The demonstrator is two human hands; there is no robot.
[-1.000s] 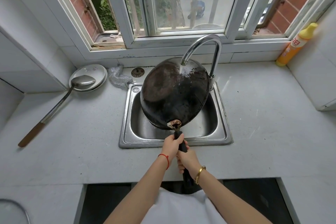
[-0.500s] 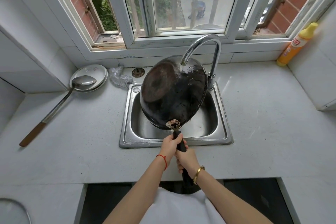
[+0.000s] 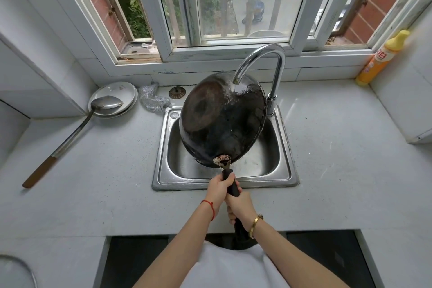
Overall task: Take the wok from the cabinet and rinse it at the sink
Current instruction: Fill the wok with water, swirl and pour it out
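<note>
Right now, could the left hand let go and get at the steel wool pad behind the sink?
Probably yes. The left hand grips the wok handle nearest the pan, and bare counter lies between it and the steel wool pad; the right hand would bear the wok alone.

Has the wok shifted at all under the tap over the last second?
Yes, slightly. The wok has rolled to the left against the faucet: its worn brown base sits further left, and the handle bracket stays over the sink front.
</note>
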